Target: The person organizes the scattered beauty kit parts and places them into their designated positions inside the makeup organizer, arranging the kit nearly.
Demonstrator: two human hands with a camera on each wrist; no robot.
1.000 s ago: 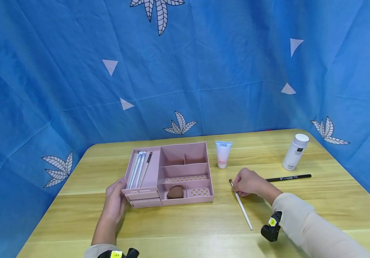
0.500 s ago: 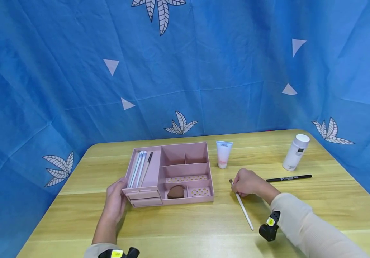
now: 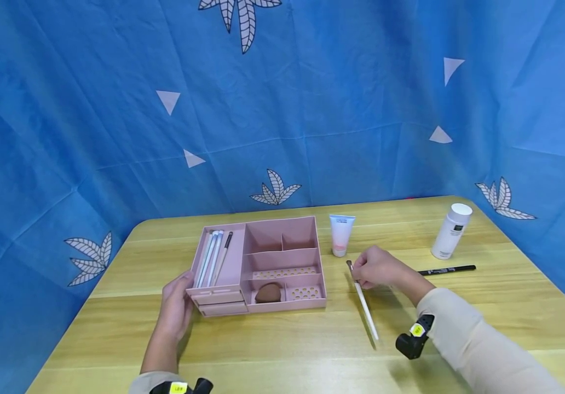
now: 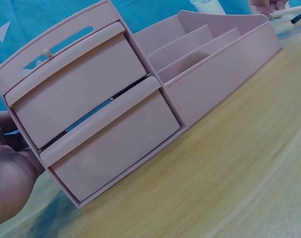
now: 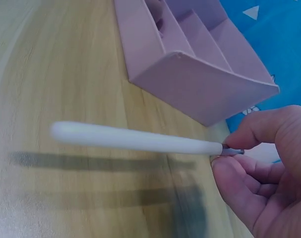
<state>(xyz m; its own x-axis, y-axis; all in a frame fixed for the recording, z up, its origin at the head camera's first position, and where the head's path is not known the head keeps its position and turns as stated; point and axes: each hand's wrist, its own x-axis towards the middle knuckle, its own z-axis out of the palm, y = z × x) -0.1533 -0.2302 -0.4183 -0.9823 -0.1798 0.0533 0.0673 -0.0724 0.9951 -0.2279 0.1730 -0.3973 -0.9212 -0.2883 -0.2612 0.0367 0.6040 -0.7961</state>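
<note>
My right hand (image 3: 381,269) pinches a white-handled makeup brush (image 3: 367,312) near its dark bristle end, between thumb and finger. In the right wrist view the white handle (image 5: 140,141) hangs above the table, apart from its shadow. My left hand (image 3: 174,306) holds the left side of a pink makeup organizer (image 3: 282,308); some of its fingers are hidden behind the side in the left wrist view. Several slim pens and brushes (image 3: 213,260) lie in the organizer's left top tray. A brown makeup sponge (image 3: 269,293) sits in a front compartment.
A pink-and-white tube (image 3: 341,235) stands right of the organizer. Farther right a white bottle (image 3: 451,232) stands near the back edge. A black pen (image 3: 447,270) lies behind my right wrist. Two drawers (image 4: 105,134) at the organizer's front left are pushed in.
My right hand has lifted the makeup brush off the table, moving slightly up and to the left. My left hand and the organizer have stayed in place.
</note>
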